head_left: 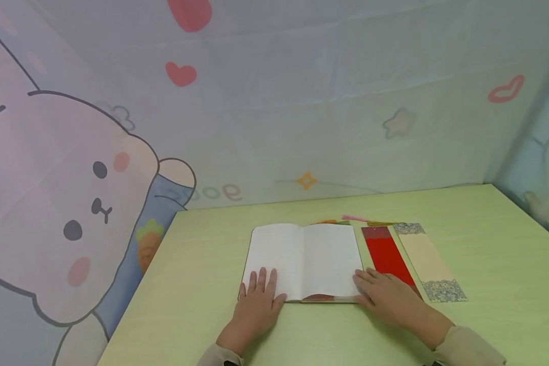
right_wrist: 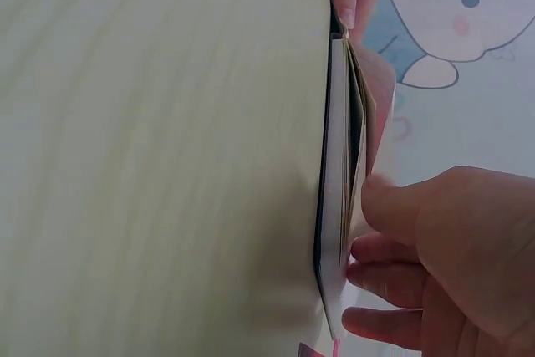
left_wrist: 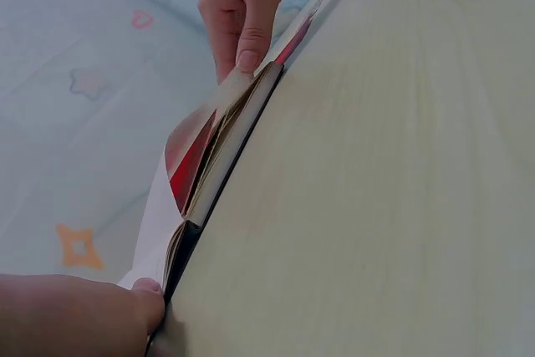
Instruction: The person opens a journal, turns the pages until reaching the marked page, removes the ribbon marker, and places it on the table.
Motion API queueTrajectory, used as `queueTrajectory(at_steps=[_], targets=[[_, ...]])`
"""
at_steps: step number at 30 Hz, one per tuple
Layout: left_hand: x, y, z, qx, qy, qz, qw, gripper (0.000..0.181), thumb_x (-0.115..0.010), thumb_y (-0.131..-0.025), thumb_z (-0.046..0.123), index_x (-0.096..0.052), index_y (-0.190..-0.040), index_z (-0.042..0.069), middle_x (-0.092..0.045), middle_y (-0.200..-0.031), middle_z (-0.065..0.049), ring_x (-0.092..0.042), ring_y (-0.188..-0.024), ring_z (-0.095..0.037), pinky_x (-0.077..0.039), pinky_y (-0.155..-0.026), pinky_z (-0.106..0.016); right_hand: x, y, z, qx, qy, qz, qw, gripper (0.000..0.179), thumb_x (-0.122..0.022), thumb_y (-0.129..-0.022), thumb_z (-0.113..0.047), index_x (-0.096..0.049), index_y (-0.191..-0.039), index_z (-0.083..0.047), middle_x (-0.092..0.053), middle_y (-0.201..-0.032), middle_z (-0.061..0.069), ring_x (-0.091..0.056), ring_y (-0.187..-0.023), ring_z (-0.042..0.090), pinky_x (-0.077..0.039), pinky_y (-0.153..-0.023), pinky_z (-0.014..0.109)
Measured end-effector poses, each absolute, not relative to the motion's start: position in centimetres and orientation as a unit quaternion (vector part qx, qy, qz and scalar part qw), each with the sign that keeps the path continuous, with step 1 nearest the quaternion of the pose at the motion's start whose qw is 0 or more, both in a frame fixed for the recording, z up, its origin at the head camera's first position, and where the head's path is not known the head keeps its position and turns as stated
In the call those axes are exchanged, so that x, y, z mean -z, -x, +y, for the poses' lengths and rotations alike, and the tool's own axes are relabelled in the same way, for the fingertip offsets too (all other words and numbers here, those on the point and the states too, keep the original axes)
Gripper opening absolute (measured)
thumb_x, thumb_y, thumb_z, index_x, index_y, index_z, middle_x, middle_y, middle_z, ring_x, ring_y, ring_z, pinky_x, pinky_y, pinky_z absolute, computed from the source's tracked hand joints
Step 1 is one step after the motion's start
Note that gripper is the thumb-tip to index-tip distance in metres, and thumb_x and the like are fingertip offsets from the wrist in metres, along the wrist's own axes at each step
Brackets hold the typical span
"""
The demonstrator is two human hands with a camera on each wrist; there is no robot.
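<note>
Notebook (head_left: 274, 249) lies open on the tabletop (head_left: 201, 284) in front of you, its white pages faintly ruled; small marks near the top of the left page are too tiny to read. Your left hand (head_left: 256, 307) rests relaxed on the lower part of that page, fingers spread and straight, thumb at the bottom edge, clasping nothing. Your right hand (head_left: 386, 300) touches the lower right corner of the right page, fingers at its side and thumb at the bottom edge; you cannot tell from these views whether it pinches the paper. Your wrist views show this page bowed up from the leaves beneath, with a reddish piece (left_wrist: 194, 163) under it.

To the right lies a red bookmark (head_left: 389, 254), its lower end partly behind your right hand; a pale mark at its top is too small to read. Just beside it, a cream bookmark (head_left: 427, 254) carries blue-grey patterned bands at both ends. Beyond the notebook and bookmarks you see an orange tassel (head_left: 328, 221), a pink tassel (head_left: 354, 218) and a yellow tassel (head_left: 384, 223). On the backdrop (head_left: 265, 127), faint letters (head_left: 232, 192) look mirrored; you can make out round shapes like "oo", the rest unclear.
</note>
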State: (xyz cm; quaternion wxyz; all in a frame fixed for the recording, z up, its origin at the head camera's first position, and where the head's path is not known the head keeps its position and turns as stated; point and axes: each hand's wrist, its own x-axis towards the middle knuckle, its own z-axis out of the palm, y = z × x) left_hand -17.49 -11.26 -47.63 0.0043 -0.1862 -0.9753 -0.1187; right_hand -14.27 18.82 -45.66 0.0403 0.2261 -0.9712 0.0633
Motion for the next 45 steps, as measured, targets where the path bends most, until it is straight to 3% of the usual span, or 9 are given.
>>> queueTrajectory(at_steps=[6,15,27,38,45], targets=[[47.5,17.5,-11.3,0.121,0.187,-0.975,-0.003,0.062,-0.036,-0.098,0.044,-0.028,-0.146,0.005,-0.023,-0.148,-0.022,-0.015,-0.136,-0.041,-0.015,-0.104,-0.061,45.5,14.2,18.8,-0.042,-0.258,-0.963,0.066,0.041,-0.064,-0.087,-0.024,-0.060,-0.124,-0.007,-0.059,-0.124,0.009,-0.054,-0.113,0.033,-0.043,-0.091,0.048],[47.5,17.7,-11.3,0.136,0.184,-0.973,-0.016,0.064,-0.035,-0.098,0.046,-0.028,-0.146,0.005,-0.022,-0.149,-0.022,-0.013,-0.136,-0.042,-0.014,-0.104,-0.062,45.3,14.2,18.5,-0.042,-0.268,-0.958,0.095,0.042,-0.063,-0.088,-0.028,-0.060,-0.125,-0.009,-0.058,-0.126,0.009,-0.054,-0.114,0.030,-0.043,-0.091,0.046],[47.8,17.8,-10.0,0.110,0.151,-0.982,0.016,0.093,-0.031,-0.084,0.074,-0.029,-0.145,0.003,-0.022,-0.148,-0.024,-0.014,-0.135,-0.045,-0.006,-0.105,-0.061,45.3,14.3,18.4,-0.063,-0.274,-0.954,0.107,0.054,-0.062,-0.088,-0.035,-0.051,-0.133,-0.008,-0.051,-0.134,0.012,-0.052,-0.117,0.030,-0.041,-0.095,0.046],[47.2,17.6,-8.6,0.077,0.145,-0.985,0.050,0.110,-0.025,-0.077,0.083,-0.027,-0.143,-0.005,-0.021,-0.149,-0.023,-0.012,-0.137,-0.042,-0.004,-0.105,-0.061,45.5,14.6,18.0,-0.065,-0.280,-0.947,0.145,0.059,-0.062,-0.087,-0.037,-0.048,-0.136,-0.007,-0.049,-0.135,0.012,-0.051,-0.118,0.029,-0.041,-0.095,0.046],[47.2,17.9,-8.2,0.071,0.160,-0.980,0.090,0.113,-0.032,-0.075,0.083,-0.014,-0.147,-0.003,-0.013,-0.151,-0.022,-0.009,-0.138,-0.040,-0.006,-0.106,-0.058,45.4,14.7,17.6,-0.075,-0.288,-0.939,0.170,0.061,-0.065,-0.086,-0.036,-0.047,-0.136,-0.007,-0.048,-0.137,0.012,-0.052,-0.117,0.029,-0.042,-0.094,0.045]])
